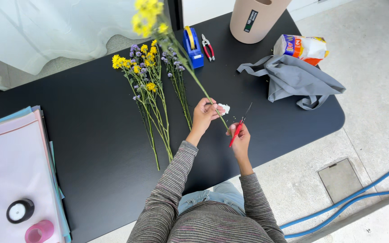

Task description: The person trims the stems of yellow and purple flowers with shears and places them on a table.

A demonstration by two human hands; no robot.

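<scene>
Right hand (241,136) holds red scissors (239,126); left hand (205,114) grips yellow flower stem (199,83), bloom cut off at top; cylinder (255,18) contents unseen.

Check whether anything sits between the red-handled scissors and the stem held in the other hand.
Nothing visible does. The left hand holds the yellow-flowered stem, whose lower end reaches the right hand gripping the scissors; only bare black table shows around them.

Two ribbon spools (20,210), two blue hoses (352,198)
</scene>
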